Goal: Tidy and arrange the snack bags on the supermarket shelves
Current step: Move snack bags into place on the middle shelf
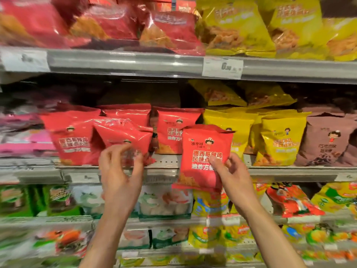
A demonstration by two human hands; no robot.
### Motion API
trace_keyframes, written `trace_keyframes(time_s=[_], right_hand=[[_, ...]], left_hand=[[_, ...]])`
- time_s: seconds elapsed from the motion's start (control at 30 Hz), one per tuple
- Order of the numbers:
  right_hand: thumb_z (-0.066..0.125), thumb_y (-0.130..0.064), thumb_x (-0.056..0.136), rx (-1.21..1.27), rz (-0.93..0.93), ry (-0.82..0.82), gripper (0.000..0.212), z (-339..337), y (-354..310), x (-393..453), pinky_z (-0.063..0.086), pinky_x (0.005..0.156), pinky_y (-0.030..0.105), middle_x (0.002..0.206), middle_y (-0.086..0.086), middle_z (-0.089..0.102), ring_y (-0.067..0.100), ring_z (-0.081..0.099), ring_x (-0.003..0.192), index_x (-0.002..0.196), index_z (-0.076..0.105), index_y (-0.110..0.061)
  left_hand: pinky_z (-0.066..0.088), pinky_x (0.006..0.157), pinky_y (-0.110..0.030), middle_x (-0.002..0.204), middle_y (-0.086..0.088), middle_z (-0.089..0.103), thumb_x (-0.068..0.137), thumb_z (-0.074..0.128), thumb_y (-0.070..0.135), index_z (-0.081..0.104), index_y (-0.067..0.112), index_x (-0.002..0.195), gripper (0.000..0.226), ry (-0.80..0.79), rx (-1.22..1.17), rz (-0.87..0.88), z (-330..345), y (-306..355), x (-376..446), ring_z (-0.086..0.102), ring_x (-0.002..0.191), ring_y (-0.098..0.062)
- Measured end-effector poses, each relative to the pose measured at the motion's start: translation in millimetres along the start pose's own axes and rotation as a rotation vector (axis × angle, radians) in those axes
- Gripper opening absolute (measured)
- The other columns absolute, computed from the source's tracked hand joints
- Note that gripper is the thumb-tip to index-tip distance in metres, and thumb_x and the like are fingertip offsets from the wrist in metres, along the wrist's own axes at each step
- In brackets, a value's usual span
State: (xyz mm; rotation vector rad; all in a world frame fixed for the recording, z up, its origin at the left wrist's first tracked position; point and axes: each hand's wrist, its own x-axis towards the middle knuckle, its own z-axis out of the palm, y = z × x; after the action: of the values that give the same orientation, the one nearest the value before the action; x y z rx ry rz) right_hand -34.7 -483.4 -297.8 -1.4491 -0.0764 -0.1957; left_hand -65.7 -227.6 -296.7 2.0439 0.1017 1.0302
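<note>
My right hand (229,175) grips a red snack bag (205,149) by its lower right side and holds it upright in front of the middle shelf (289,171). My left hand (120,169) pinches the bottom of a second red snack bag (123,134), which tilts on the same shelf. More red bags (71,136) stand on the shelf behind and beside the tilted one, and another red bag (173,130) stands between my hands. The view is blurred by motion.
Yellow bags (280,140) and a brown bag (328,140) stand right of the red ones; pink packs (21,136) lie at left. The shelf above carries larger red (116,22) and yellow bags (241,26). Lower shelves hold green, white and yellow packs.
</note>
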Motion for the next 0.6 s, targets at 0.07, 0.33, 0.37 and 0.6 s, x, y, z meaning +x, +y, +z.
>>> trace_keyframes(time_s=[0.07, 0.33, 0.37, 0.6], right_hand=[[0.069, -0.014, 0.096, -0.009, -0.055, -0.008, 0.022, 20.6, -4.2, 16.8, 0.058, 0.073, 0.020, 0.103, 0.002, 0.077, 0.008, 0.074, 0.094, 0.116, 0.062, -0.008], [0.070, -0.040, 0.096, -0.182, -0.146, -0.027, 0.033, 67.8, 1.6, 66.4, 0.057, 0.071, 0.016, 0.113, -0.011, 0.071, -0.004, 0.070, 0.099, 0.123, 0.058, -0.025], [0.069, -0.043, 0.096, -0.232, -0.135, -0.036, 0.035, 70.7, 4.9, 69.3, 0.058, 0.072, 0.017, 0.114, -0.012, 0.070, -0.004, 0.070, 0.098, 0.124, 0.056, -0.026], [0.069, -0.043, 0.096, -0.257, -0.035, -0.131, 0.031, 75.8, 19.5, 71.4, 0.054, 0.064, 0.009, 0.113, -0.019, 0.067, -0.014, 0.068, 0.092, 0.122, 0.054, -0.033]], left_hand=[[0.027, 0.114, -0.026, 0.139, -0.010, 0.047, 0.094, 0.065, 0.031, 0.064, 0.016, 0.128, 0.037, 0.029, 0.106, 0.078, -5.3, -6.1, 15.2, 0.041, 0.133, -0.025], [0.024, 0.122, -0.058, 0.168, -0.012, 0.027, 0.098, 0.069, 0.027, 0.057, 0.016, 0.146, 0.051, -0.164, 0.282, 0.164, 9.1, -28.2, 56.4, 0.020, 0.155, -0.034], [0.022, 0.122, -0.057, 0.169, -0.012, 0.025, 0.099, 0.065, 0.031, 0.055, 0.017, 0.148, 0.052, -0.182, 0.277, 0.150, 11.0, -29.7, 58.8, 0.018, 0.157, -0.033], [0.012, 0.125, -0.044, 0.172, -0.005, 0.019, 0.099, 0.052, 0.042, 0.051, 0.019, 0.152, 0.058, -0.199, 0.226, 0.116, 18.6, -36.7, 61.5, 0.009, 0.160, -0.023]])
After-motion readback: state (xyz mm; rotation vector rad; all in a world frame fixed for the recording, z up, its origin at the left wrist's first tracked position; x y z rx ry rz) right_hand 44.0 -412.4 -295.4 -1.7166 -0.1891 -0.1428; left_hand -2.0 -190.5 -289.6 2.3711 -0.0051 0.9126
